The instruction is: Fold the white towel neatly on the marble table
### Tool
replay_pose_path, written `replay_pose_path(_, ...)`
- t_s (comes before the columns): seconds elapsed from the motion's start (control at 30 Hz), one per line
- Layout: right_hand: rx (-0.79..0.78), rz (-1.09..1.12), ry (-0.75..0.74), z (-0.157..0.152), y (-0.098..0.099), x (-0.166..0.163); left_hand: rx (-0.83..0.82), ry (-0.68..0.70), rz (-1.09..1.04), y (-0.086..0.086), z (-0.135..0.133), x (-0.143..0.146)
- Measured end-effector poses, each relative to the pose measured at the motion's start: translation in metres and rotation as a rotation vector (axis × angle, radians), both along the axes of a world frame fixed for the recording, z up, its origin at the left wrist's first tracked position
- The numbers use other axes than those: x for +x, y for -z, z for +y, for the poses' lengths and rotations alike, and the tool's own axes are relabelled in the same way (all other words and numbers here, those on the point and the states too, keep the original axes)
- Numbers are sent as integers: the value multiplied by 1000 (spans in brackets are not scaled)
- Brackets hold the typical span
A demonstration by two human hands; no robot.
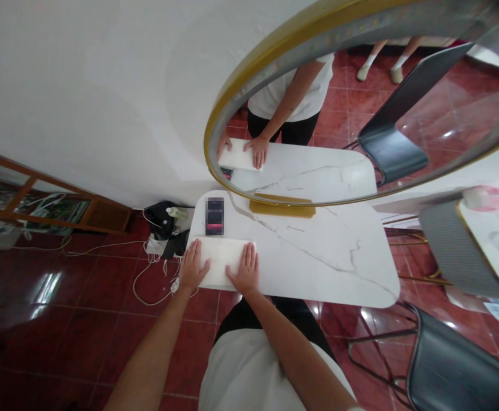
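A white, flat rectangular folded cloth or pad (220, 260) lies near the left end of the white marbled table (318, 262); its exact kind I cannot make out. On its left edge rests my left hand (193, 267), flat with the thumb apart from the fingers. Across its right edge lies my right hand (246, 269), also flat, thumb pointing inward. Neither hand is wrapped round anything. Just beyond the white piece is a phone (214, 216) with its screen blurred out.
A round gold-framed mirror (301, 142) stands over the table's back edge on a gold base (282, 206). Cables and a black bag (159, 220) are on the floor at left. A black chair (450, 359) stands at right, and a wooden cabinet (104, 214) at far left.
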State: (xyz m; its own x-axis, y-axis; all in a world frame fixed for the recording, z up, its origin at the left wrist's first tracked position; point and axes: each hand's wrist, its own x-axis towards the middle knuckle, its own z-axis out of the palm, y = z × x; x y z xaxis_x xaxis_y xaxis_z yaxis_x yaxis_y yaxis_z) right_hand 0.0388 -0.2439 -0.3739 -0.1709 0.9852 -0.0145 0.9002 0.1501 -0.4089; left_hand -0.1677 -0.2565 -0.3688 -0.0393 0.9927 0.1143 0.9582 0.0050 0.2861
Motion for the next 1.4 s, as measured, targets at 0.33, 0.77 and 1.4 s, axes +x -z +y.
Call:
replay_pose_path(0.33, 75, 33, -67, -2, 6, 24, 41, 5, -65, 2, -3, 18)
replay_pose_path(0.77, 75, -76, -37, 3, 4, 171, 54, 36, -138, 4, 8, 164)
replay_pose_path(1.4, 88, -76, -30, 11, 3, 394, 44, 24, -238, 9, 14, 386)
